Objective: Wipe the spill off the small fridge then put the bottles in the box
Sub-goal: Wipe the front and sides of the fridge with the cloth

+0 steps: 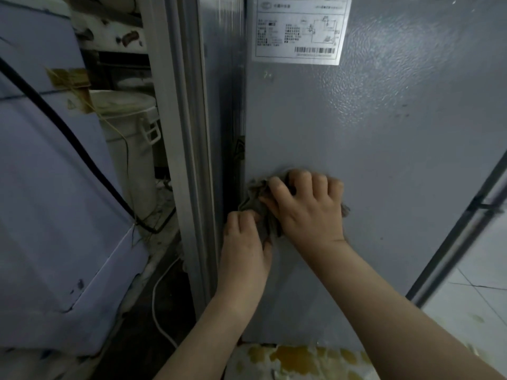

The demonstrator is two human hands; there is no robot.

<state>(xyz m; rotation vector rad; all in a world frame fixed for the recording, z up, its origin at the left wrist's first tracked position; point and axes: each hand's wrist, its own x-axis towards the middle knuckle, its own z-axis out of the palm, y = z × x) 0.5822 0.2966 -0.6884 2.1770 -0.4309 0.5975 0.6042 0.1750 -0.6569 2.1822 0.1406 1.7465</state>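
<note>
A silver rating label [301, 30] sits high on the grey side panel of the small fridge [384, 160]. It carries a barcode at its lower right, a small wiring diagram and blocks of printed text, but the characters are too small and blurred to read, and no brand name can be made out. A dark sticker [239, 149] on the fridge's left edge strip is likewise illegible.

Both hands meet low on the panel, near its left edge. The right hand [307, 207] is closed over a bunched grey cloth [256, 193], fingers curled and knuckles up, pressing it flat against the fridge's surface. The left hand [244, 248] lies just below and to the left, its fingers curled onto the cloth's lower end, seemingly pinching it, though the motion blur makes the grip hard to confirm. The cloth is crumpled, with no clear long axis; most of it spreads left and up from under the right hand toward the panel's edge.

Left of the fridge stands a pale blue appliance [55, 187] with a black cable [82, 152] running down across it, and farther back a white lidded bucket [131, 138]. A white cord [159, 305] trails on the dark floor. Near the bottom edge lies a surface blotched with yellow patches [290, 357].
</note>
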